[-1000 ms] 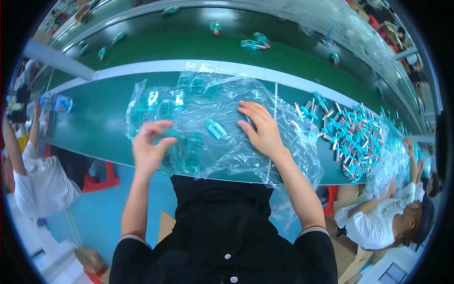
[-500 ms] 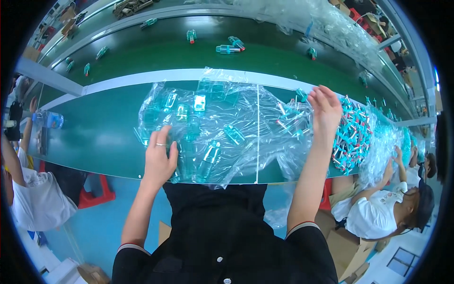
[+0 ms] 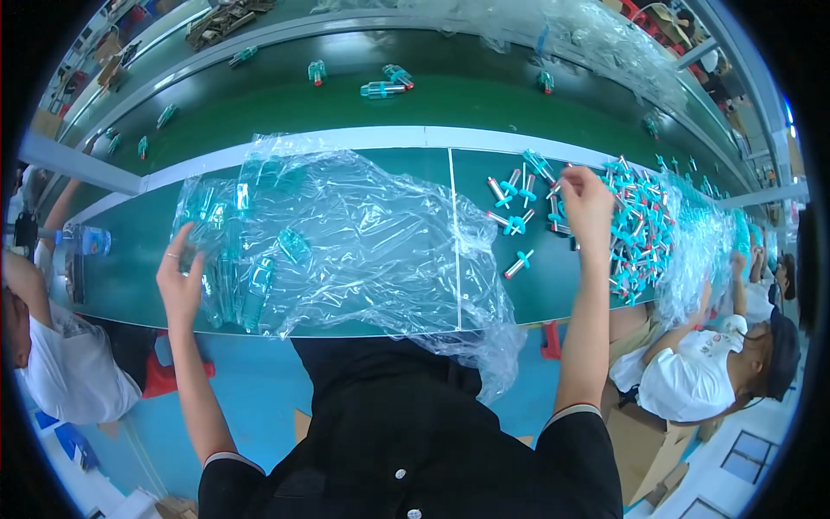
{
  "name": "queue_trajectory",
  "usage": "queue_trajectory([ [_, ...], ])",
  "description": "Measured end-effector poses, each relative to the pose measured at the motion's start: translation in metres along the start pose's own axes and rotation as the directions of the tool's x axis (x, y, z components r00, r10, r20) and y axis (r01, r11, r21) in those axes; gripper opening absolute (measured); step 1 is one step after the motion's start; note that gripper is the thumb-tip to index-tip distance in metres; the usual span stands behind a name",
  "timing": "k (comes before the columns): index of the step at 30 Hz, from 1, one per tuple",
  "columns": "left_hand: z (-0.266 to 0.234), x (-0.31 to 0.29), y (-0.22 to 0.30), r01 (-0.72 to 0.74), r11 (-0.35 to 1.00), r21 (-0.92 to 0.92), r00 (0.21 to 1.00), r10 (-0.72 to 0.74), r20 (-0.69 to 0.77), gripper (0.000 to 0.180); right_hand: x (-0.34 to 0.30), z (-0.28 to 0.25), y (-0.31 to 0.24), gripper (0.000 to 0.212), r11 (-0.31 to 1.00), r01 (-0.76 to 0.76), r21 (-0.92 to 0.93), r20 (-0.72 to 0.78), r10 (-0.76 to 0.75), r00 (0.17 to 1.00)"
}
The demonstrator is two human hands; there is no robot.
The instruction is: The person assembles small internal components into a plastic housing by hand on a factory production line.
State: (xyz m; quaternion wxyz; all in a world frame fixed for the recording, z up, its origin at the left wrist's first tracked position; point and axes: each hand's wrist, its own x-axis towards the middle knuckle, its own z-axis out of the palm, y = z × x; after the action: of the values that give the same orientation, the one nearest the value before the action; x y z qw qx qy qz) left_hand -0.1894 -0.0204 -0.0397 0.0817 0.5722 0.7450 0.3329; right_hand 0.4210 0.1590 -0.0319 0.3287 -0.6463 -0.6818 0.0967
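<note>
A clear plastic bag (image 3: 372, 233) lies wrinkled on the green worktable, its right end hanging over the near edge. Several transparent teal bottle-shaped pieces (image 3: 258, 281) sit at its left part, inside or under the film. My left hand (image 3: 181, 281) is at the bag's left edge beside these pieces, thumb and fingers apart. At the right, my right hand (image 3: 590, 208) is over loose silver-and-teal parts (image 3: 517, 223) with red tips, its fingers curled closed. What they pinch, if anything, is hidden. A dense pile of similar parts (image 3: 638, 233) lies just right of that hand.
Beyond the table runs a dark green conveyor belt (image 3: 259, 95) with scattered teal pieces (image 3: 380, 89). A plastic bottle (image 3: 93, 240) stands at the far left. Co-workers sit at both sides; one in a white shirt (image 3: 692, 372) works beside a heap of clear film (image 3: 700, 251).
My left hand has moved left, and the bag with the teal pieces has slid left too. The loose parts at the right are now uncovered. My right hand has lowered and its fingers have curled.
</note>
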Motion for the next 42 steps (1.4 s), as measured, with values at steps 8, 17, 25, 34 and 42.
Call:
queue_trajectory([
  [8, 0.06, -0.014, 0.148, 0.086, 0.85, -0.519, 0.991, -0.021, 0.131, 0.045, 0.0, 0.06, -0.046, 0.017, 0.94, 0.155, -0.305, 0.021, -0.156, 0.988],
  [17, 0.112, -0.019, 0.201, -0.113, 0.801, -0.588, 0.903, 0.329, 0.275, 0.049, 0.058, 0.067, -0.019, 0.03, 0.965, 0.105, -0.24, 0.002, -0.108, 0.994],
  [25, 0.122, -0.024, 0.205, -0.089, 0.831, -0.549, 0.9, 0.304, 0.314, 0.047, -0.004, 0.079, -0.068, 0.016, 0.867, 0.28, -0.413, 0.387, -0.111, 0.915],
  [34, 0.122, -0.022, 0.207, -0.122, 0.822, -0.557, 0.886, 0.343, 0.312, 0.045, -0.003, 0.08, -0.073, 0.022, 0.871, 0.343, -0.351, 0.419, -0.181, 0.89],
  [42, 0.123, -0.025, 0.205, 0.082, 0.719, -0.69, 0.887, 0.263, 0.379, 0.055, -0.051, 0.032, -0.142, 0.019, 0.71, 0.072, 0.7, 0.204, -0.296, 0.933],
])
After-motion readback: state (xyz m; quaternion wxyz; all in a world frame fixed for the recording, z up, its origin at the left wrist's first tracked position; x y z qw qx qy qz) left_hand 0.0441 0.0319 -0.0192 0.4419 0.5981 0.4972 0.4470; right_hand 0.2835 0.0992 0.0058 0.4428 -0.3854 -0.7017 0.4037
